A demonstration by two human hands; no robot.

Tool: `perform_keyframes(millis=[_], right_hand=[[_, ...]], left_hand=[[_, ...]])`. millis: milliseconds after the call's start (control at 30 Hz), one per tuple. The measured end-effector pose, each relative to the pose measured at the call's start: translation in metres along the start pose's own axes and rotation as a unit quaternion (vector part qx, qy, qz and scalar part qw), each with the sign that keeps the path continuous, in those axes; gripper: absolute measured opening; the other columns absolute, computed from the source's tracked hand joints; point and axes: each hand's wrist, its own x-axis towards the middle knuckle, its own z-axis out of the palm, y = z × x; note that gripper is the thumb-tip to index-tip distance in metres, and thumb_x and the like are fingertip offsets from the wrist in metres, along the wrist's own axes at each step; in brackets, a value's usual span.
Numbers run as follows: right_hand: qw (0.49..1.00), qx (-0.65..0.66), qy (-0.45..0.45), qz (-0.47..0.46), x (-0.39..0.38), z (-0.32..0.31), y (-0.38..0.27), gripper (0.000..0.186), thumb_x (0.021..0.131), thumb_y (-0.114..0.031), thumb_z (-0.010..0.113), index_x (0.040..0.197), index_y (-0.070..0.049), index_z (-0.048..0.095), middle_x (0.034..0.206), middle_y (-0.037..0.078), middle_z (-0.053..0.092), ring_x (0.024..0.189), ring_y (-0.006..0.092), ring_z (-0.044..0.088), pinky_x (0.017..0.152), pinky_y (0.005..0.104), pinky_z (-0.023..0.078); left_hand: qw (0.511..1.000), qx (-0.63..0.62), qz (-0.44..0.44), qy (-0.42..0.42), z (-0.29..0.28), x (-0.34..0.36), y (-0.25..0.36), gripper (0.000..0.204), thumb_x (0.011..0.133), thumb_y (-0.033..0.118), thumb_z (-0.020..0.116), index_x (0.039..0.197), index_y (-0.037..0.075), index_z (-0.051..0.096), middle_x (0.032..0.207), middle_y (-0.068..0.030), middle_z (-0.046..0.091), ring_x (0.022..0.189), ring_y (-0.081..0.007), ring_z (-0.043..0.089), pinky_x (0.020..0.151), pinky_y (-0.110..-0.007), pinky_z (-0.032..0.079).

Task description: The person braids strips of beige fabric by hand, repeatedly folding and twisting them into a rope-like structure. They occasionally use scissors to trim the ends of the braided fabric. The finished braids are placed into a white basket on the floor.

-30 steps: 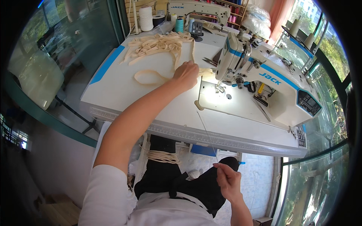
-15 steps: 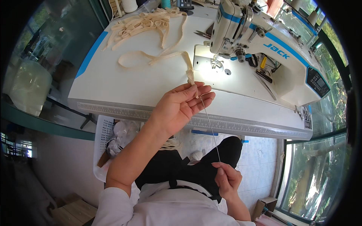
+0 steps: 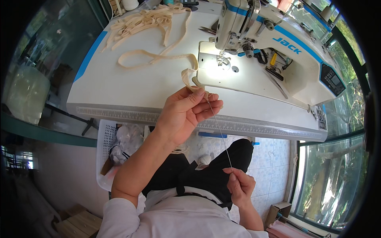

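Observation:
A narrow cream fabric strip (image 3: 185,76) runs from the table into my left hand (image 3: 178,109), its end pinched between thumb and forefinger while the other fingers lie loosely curled. From that end a thin straight metal rod (image 3: 220,133) slants down toward my lap. My right hand (image 3: 241,186), low over my right thigh, pinches the rod's lower end between thumb and forefinger. Fingers hide how rod and strip meet. Behind my left hand the strip makes a bend and a wide loop on the white table (image 3: 131,85).
A sewing machine (image 3: 234,31) with its lamp lit stands right of centre. Behind its needle lie scissors (image 3: 260,56), a yellow-handled tool (image 3: 273,59) and tweezers (image 3: 278,85). More cream strip (image 3: 139,25) is heaped at the back left. A white basket (image 3: 104,146) hangs below the table edge.
The strip beside my left hand, stretched fairly straight before, now bends out leftward in a slack curve. Both hands keep their grip, and the whole view has shifted slightly.

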Motion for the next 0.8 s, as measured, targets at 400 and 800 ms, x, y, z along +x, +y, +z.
perform_keyframes(millis=[400, 800], right_hand=[[0.999, 0.032, 0.003, 0.039, -0.003, 0.004, -0.004, 0.019, 0.098, -0.005, 0.052, 0.106, 0.005, 0.067, 0.054, -0.005, 0.045, 0.045, 0.0022, 0.037, 0.043, 0.0198, 0.028], [0.94, 0.297, -0.115, 0.122, 0.007, 0.008, 0.006, 0.026, 0.101, -0.013, 0.048, 0.109, 0.007, 0.063, 0.059, -0.002, 0.047, 0.048, 0.0047, 0.034, 0.046, 0.0206, 0.026]], left_hand=[[0.999, 0.028, 0.012, 0.011, 0.002, -0.005, 0.002, 0.011, 0.099, 0.016, 0.055, 0.097, 0.008, 0.062, 0.102, -0.0134, 0.069, 0.099, -0.0281, 0.068, 0.086, -0.036, 0.057], [0.986, 0.162, 0.005, 0.04, 0.001, -0.026, -0.006, 0.014, 0.096, 0.013, 0.059, 0.096, -0.001, 0.061, 0.093, -0.0164, 0.07, 0.085, -0.0279, 0.071, 0.078, -0.039, 0.058]])
